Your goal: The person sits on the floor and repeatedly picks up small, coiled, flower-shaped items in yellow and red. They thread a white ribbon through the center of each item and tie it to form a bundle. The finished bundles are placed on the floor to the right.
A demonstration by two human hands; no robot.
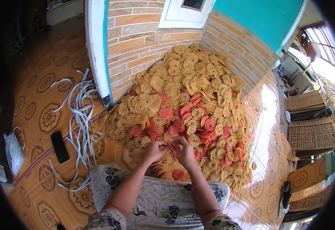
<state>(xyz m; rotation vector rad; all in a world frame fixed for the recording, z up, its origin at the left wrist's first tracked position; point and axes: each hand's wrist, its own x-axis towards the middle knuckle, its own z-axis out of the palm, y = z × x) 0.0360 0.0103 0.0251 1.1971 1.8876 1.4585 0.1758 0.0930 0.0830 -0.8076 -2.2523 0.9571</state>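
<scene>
Facing the pile of lacy rounds (188,73), you had both hands close together over its near edge, just beyond the patterned cloth (156,195). Your left hand (154,151) and right hand (184,152) had fingers bent in narrow, tips near a reddish piece (169,145); whether either gripped it could not be told from this view. The pile, mostly yellow with red rounds (165,114) through the middle, lay on the tiled floor (27,184) in the wall (133,42) corner. White strips (82,124) lay tangled to your left, beside a black phone (60,147).
</scene>
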